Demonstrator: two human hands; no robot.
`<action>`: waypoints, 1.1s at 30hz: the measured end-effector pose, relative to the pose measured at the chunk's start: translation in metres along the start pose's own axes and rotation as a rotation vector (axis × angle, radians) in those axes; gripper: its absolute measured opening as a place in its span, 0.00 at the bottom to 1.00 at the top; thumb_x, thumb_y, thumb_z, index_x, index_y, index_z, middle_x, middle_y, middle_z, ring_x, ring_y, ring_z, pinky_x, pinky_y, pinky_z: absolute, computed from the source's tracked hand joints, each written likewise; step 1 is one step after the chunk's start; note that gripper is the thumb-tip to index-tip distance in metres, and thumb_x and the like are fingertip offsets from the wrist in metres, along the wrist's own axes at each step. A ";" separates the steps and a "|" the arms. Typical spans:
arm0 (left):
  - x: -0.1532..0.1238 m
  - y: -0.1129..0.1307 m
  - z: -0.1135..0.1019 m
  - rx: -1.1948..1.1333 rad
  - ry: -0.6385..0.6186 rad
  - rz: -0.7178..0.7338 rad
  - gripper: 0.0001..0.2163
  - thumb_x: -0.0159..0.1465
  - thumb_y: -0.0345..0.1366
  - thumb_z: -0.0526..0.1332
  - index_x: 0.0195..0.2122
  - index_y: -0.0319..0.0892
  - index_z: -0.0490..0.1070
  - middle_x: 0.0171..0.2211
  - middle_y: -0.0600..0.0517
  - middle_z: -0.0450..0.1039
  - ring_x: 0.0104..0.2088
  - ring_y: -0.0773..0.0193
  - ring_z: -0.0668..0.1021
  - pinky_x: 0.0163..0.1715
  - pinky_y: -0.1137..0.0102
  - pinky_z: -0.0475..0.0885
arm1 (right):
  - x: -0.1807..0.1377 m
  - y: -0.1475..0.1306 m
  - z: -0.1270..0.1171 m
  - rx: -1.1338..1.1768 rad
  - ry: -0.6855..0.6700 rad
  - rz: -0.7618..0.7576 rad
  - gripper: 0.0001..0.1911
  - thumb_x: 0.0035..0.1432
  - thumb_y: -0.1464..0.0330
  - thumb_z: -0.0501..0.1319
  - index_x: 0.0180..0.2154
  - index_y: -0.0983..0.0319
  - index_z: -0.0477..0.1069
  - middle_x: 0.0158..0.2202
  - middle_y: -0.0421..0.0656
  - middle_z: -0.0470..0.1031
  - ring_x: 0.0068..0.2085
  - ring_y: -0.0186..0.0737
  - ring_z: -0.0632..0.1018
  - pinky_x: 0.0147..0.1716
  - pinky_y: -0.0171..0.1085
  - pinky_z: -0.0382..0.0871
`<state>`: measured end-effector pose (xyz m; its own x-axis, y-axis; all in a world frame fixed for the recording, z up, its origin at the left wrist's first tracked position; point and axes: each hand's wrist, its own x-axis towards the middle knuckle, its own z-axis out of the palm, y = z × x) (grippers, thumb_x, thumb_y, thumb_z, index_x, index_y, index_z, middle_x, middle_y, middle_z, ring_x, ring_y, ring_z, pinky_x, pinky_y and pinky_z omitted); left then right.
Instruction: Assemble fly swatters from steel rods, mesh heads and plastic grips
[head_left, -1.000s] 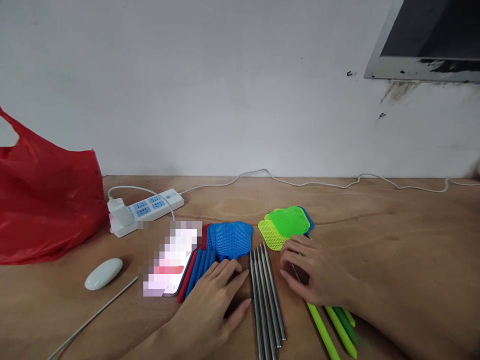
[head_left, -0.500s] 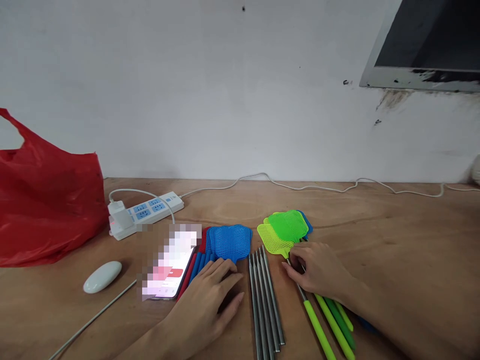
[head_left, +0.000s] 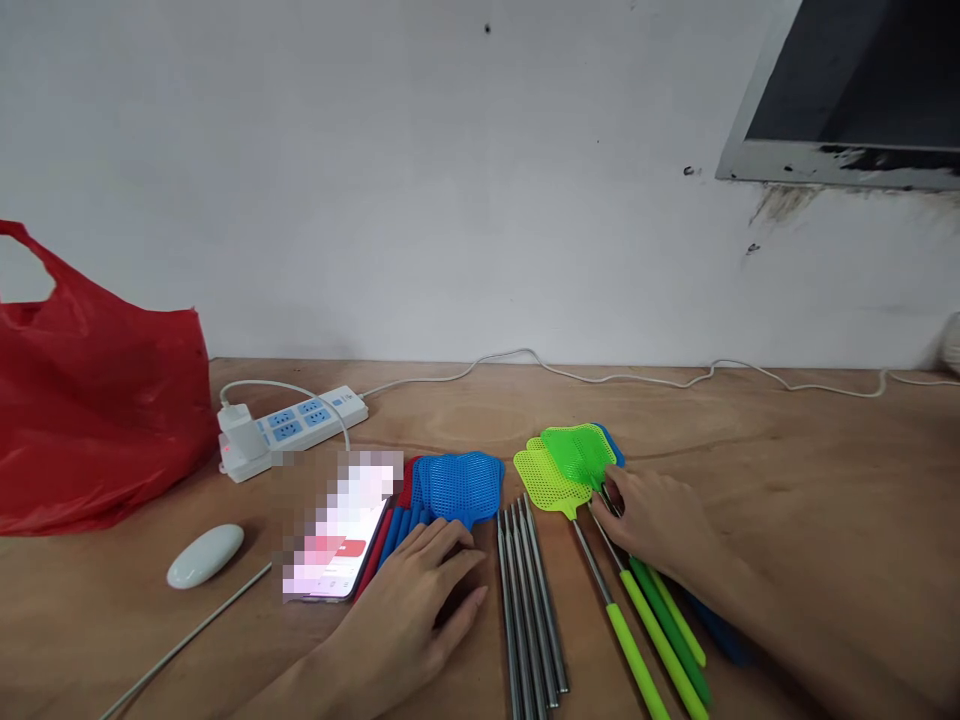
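Note:
My right hand (head_left: 651,515) pinches thumb and forefinger at the neck of a green fly swatter (head_left: 583,452). That swatter partly covers a yellow-green fly swatter (head_left: 550,475), and a blue edge shows behind it. Their long green and lime handles (head_left: 664,625) fan out toward me below the hand. My left hand (head_left: 424,590) lies low with its fingers loosely spread, over the lower ends of blue swatter heads (head_left: 463,485) and blue handles (head_left: 401,530). Several metal rods (head_left: 529,610) lie side by side between my hands.
A phone (head_left: 341,545) with a lit, partly blurred screen lies left of the blue handles. Farther left are a white oval object (head_left: 205,556), a power strip (head_left: 307,425) with a plugged-in charger, and a red plastic bag (head_left: 97,410). A white cable (head_left: 630,375) runs along the wall.
My right hand has shifted slightly right, from the yellow-green swatter's neck to the green one's, uncovering the yellow-green swatter's metal shaft. My left hand stays in place.

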<state>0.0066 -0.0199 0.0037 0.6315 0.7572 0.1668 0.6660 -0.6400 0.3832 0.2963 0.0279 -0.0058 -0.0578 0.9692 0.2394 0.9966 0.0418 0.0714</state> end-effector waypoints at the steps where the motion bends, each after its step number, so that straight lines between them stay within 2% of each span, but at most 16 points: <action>1: 0.000 0.000 0.000 -0.001 0.000 0.000 0.09 0.69 0.31 0.54 0.44 0.42 0.73 0.43 0.46 0.71 0.45 0.53 0.74 0.46 0.56 0.70 | 0.001 0.001 0.000 -0.002 -0.019 0.006 0.13 0.60 0.60 0.56 0.28 0.60 0.70 0.25 0.46 0.78 0.28 0.48 0.78 0.24 0.38 0.40; 13: 0.001 -0.001 0.001 -0.009 -0.011 -0.011 0.09 0.70 0.32 0.53 0.45 0.43 0.73 0.43 0.47 0.71 0.44 0.53 0.74 0.46 0.56 0.69 | 0.002 0.001 0.002 0.089 -0.071 0.016 0.10 0.58 0.63 0.57 0.26 0.59 0.69 0.27 0.45 0.79 0.29 0.47 0.77 0.25 0.37 0.42; 19: 0.001 -0.004 0.000 0.007 0.006 -0.011 0.09 0.69 0.32 0.54 0.45 0.42 0.73 0.45 0.46 0.71 0.46 0.52 0.74 0.46 0.56 0.70 | 0.005 0.003 0.004 0.203 -0.031 0.040 0.08 0.56 0.67 0.56 0.25 0.59 0.62 0.23 0.43 0.75 0.26 0.43 0.73 0.25 0.37 0.44; 22: 0.001 -0.003 0.000 -0.004 0.003 -0.013 0.08 0.70 0.32 0.54 0.44 0.42 0.72 0.43 0.47 0.71 0.44 0.53 0.74 0.45 0.57 0.70 | 0.005 0.005 0.008 0.429 0.034 0.010 0.07 0.56 0.68 0.54 0.27 0.58 0.58 0.21 0.39 0.69 0.23 0.39 0.68 0.24 0.35 0.47; 25: 0.001 0.000 -0.001 -0.014 -0.003 -0.013 0.08 0.70 0.31 0.54 0.43 0.42 0.72 0.43 0.47 0.71 0.44 0.54 0.74 0.46 0.57 0.70 | 0.006 0.005 0.010 0.813 0.041 0.015 0.08 0.58 0.63 0.53 0.28 0.56 0.56 0.17 0.33 0.61 0.19 0.35 0.63 0.21 0.33 0.49; 27: 0.001 0.000 -0.001 -0.017 -0.001 -0.008 0.08 0.70 0.31 0.54 0.43 0.42 0.73 0.43 0.47 0.71 0.44 0.54 0.74 0.45 0.57 0.70 | 0.007 0.003 0.009 1.084 -0.059 0.056 0.11 0.58 0.57 0.53 0.29 0.56 0.56 0.14 0.29 0.57 0.16 0.33 0.59 0.18 0.32 0.48; 30: 0.000 -0.001 0.001 -0.018 0.017 0.005 0.08 0.70 0.32 0.53 0.43 0.43 0.72 0.42 0.48 0.71 0.43 0.54 0.74 0.44 0.58 0.70 | 0.010 0.002 0.005 1.389 -0.215 0.119 0.17 0.55 0.51 0.57 0.31 0.57 0.61 0.11 0.28 0.58 0.12 0.30 0.55 0.14 0.31 0.45; 33: -0.001 -0.005 0.002 -0.039 0.130 -0.005 0.10 0.69 0.31 0.53 0.48 0.46 0.70 0.47 0.48 0.71 0.46 0.54 0.74 0.46 0.58 0.71 | 0.010 0.003 0.003 1.582 -0.416 0.080 0.20 0.52 0.50 0.63 0.31 0.60 0.67 0.08 0.28 0.57 0.11 0.28 0.53 0.12 0.31 0.45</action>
<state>0.0033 -0.0183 -0.0001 0.5695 0.7727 0.2802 0.6519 -0.6323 0.4186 0.2985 0.0382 -0.0067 -0.2478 0.9649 -0.0869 0.0760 -0.0701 -0.9946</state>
